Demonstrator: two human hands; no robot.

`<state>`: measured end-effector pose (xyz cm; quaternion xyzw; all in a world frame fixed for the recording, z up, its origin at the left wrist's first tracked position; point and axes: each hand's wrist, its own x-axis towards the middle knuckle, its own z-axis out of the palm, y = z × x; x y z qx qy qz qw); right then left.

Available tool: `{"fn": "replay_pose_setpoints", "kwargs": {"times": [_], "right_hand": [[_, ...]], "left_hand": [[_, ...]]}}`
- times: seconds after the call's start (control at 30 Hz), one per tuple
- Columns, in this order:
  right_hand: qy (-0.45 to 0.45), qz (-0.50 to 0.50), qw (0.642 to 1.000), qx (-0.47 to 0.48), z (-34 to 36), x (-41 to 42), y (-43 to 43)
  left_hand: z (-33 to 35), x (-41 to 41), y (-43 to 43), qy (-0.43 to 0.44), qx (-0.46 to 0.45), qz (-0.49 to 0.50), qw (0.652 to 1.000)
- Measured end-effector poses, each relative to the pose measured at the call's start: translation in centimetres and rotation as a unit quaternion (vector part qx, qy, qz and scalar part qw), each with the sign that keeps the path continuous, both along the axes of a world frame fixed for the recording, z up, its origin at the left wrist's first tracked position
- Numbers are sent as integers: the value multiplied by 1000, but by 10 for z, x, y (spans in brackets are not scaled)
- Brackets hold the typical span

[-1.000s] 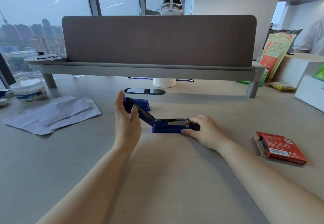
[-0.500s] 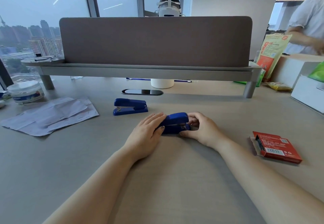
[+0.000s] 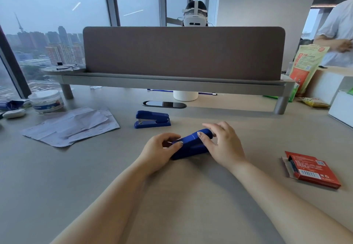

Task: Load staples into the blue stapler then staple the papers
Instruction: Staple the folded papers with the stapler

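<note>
A closed blue stapler (image 3: 191,145) lies tilted in the middle of the desk, held at both ends. My left hand (image 3: 159,151) grips its near-left end with thumb and fingers. My right hand (image 3: 223,145) holds its far-right end, thumb on top. A second blue stapler (image 3: 152,119), also closed, sits on the desk just beyond. A loose pile of white papers (image 3: 72,125) lies to the left. A red staple box (image 3: 311,168), its flap open, rests at the right.
A grey desk divider (image 3: 183,52) on a raised shelf crosses the back. A white tub (image 3: 46,101) stands at the left, a white cup (image 3: 185,95) and a dark cable slot (image 3: 164,104) behind the staplers. A snack bag (image 3: 305,66) and white boxes are at the right. People are beyond.
The stapler stood open a second ago; its top was pushed down shut. Since then both hands have tilted it, and my left hand has slid to its near end.
</note>
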<state>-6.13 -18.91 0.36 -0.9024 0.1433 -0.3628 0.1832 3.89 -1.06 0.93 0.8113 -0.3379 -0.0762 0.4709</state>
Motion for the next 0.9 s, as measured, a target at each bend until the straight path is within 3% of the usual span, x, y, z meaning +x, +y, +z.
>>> {"fn": "replay_pose_setpoints", "kwargs": {"times": [0.07, 0.23, 0.37, 0.5, 0.67, 0.9], "right_hand": [[11, -1, 1000, -21, 0, 5, 6], [31, 7, 986, -161, 2, 20, 24], [30, 35, 985, -168, 1, 44, 53], [65, 67, 990, -103, 0, 75, 86], [74, 104, 991, 41, 3, 114, 122], [88, 218, 960, 151, -5, 154, 143]], "left_hand": [[1, 4, 13, 25, -11, 28, 999], [-10, 43, 75, -61, 44, 197, 978], [-14, 67, 126, -133, 180, 292, 930], [-17, 76, 150, -165, 275, 320, 892], [-15, 94, 169, -155, 328, 342, 867], [-14, 124, 183, -102, 333, 352, 869]]}}
